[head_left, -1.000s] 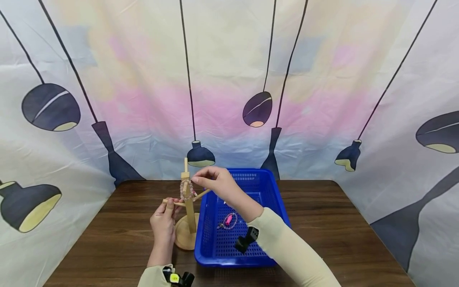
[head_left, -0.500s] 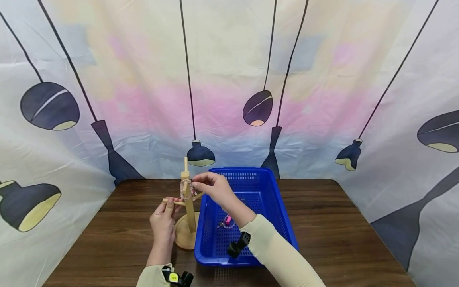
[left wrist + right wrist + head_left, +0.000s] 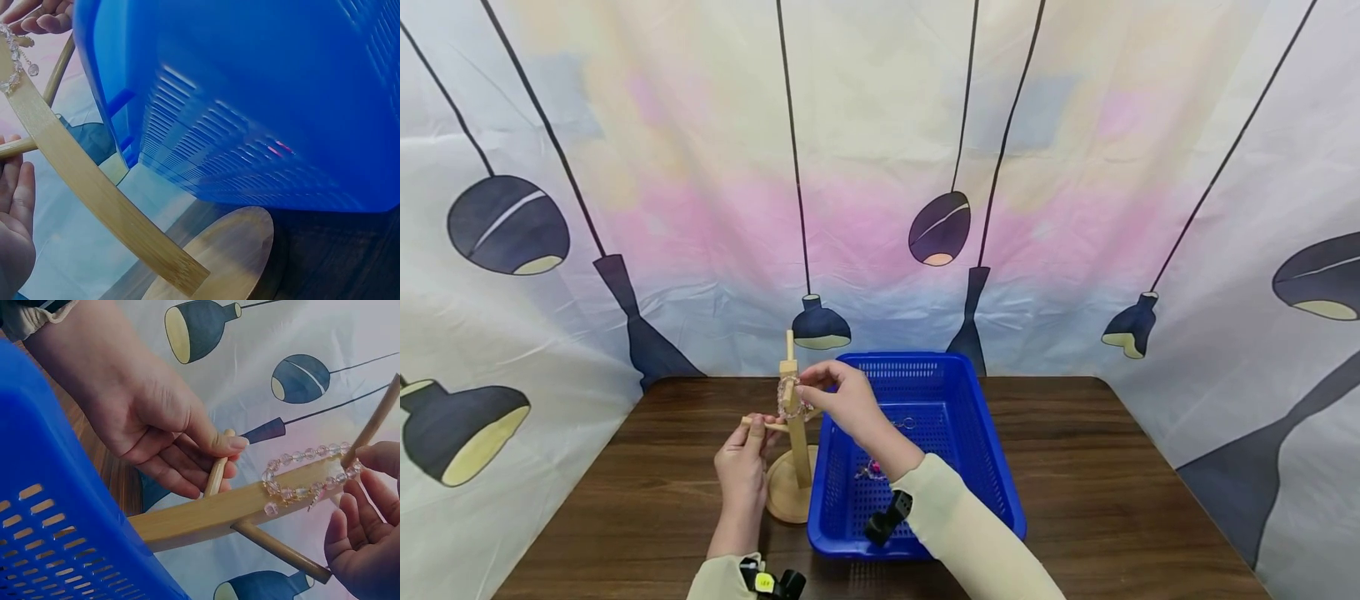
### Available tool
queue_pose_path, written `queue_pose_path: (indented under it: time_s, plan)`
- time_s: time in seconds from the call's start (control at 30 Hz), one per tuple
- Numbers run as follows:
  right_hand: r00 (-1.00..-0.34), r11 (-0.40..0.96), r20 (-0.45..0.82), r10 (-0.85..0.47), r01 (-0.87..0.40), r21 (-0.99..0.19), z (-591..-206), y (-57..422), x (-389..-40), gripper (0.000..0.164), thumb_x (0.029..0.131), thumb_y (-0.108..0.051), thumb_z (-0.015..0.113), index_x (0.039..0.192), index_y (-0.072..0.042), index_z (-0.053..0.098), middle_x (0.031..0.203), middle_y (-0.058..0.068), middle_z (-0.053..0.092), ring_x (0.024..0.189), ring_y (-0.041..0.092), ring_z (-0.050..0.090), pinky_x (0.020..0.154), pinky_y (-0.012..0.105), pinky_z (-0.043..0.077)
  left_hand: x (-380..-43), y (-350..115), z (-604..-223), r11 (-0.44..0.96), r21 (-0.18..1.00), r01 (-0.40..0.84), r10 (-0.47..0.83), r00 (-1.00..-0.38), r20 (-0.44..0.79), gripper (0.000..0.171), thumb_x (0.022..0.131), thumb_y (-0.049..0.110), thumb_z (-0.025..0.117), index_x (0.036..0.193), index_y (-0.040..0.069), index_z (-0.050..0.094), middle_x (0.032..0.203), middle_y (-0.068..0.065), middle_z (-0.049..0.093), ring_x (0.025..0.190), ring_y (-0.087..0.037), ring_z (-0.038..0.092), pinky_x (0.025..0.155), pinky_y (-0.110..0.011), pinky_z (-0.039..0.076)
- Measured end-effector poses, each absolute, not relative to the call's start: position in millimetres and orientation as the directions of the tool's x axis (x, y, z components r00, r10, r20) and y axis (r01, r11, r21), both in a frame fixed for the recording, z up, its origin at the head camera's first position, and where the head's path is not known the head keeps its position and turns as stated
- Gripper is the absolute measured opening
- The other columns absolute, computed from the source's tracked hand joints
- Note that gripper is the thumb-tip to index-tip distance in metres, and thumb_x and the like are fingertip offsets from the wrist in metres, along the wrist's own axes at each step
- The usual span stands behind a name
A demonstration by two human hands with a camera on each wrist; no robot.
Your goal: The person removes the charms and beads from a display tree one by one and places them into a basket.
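Observation:
A wooden stand (image 3: 798, 450) with side pegs and a round base stands left of the basket. My left hand (image 3: 741, 467) pinches one of its pegs (image 3: 217, 475) between thumb and fingers, steadying nothing else. A bracelet of clear and pinkish beads (image 3: 310, 452) loops around a peg near the top of the post, with a small bead charm dangling from it. The thumb and fingertips of my right hand (image 3: 848, 402) pinch the bracelet beside that peg. In the left wrist view, only part of the bracelet (image 3: 12, 80) shows at the edge.
A blue perforated basket (image 3: 816, 533) sits right beside the stand on the dark wooden table (image 3: 1075, 492). In it lie a pink beaded piece (image 3: 872, 470), partly behind my right forearm, and a small ring-shaped item (image 3: 908, 423). A cloth printed with lamps (image 3: 880, 208) hangs behind.
My right hand and forearm have shifted a little left, closer to the stand's post. The small ring in the basket has come into view. My left hand stays on the peg.

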State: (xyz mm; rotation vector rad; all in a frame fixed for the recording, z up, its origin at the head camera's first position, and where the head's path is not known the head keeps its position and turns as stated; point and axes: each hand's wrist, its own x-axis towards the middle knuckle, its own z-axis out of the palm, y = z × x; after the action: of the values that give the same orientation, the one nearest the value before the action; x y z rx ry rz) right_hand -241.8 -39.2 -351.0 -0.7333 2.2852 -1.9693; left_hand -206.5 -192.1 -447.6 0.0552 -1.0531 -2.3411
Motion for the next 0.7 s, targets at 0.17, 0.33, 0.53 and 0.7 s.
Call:
queue_pose_path:
  time_s: [0.17,0.33,0.53,0.7]
  plan:
    - [-0.889,0.096,0.316,-0.331,-0.365,-0.926,-352.3,-44.8,-241.5,0.017,0.094,-0.010,0.072,0.107,0.001,0.071,0.104,0.023,0.069,0.078,0.004,0.054,0.065,0.015,0.047,-207.1,-191.7,-448.1,-0.531,0.699,0.479,-0.512,-0.839,0.186,0.020,0.099,0.007,0.063,0.082,0.009,0.074,0.075,0.001,0.076,0.074,-0.006,0.076,0.071,-0.018,0.065]
    - [-0.887,0.131,0.351,-0.301,-0.403,-0.906,-350.8,-47.0,-238.5,0.014,0.094,-0.010,0.072,0.103,0.000,0.072,0.101,0.021,0.070,0.077,0.004,0.052,0.066,0.014,0.046,-206.8,-191.8,-447.7,-0.518,0.711,0.476,-0.515,-0.837,0.185,0.019,0.099,0.008,0.063,0.084,0.007,0.074,0.076,0.002,0.076,0.074,-0.006,0.076,0.071,-0.018,0.065]
    - [-0.881,0.163,0.372,-0.292,-0.429,-0.889,-348.9,-46.9,-236.6,0.012,0.094,-0.010,0.072,0.101,-0.001,0.074,0.096,0.020,0.071,0.074,0.002,0.051,0.064,0.012,0.044,-206.1,-191.6,-447.8,-0.515,0.711,0.479,-0.514,-0.836,0.191,0.020,0.099,0.007,0.063,0.085,0.009,0.076,0.076,0.002,0.076,0.074,-0.005,0.077,0.072,-0.018,0.065]
    - [-0.875,0.154,0.368,-0.314,-0.430,-0.890,-347.9,-45.9,-237.5,0.012,0.093,-0.009,0.072,0.101,0.001,0.074,0.095,0.022,0.071,0.072,0.001,0.052,0.062,0.011,0.044,-207.3,-191.0,-449.3,-0.496,0.710,0.500,-0.516,-0.828,0.222,0.023,0.100,0.007,0.062,0.085,0.012,0.078,0.076,0.003,0.076,0.074,-0.005,0.077,0.073,-0.018,0.065]
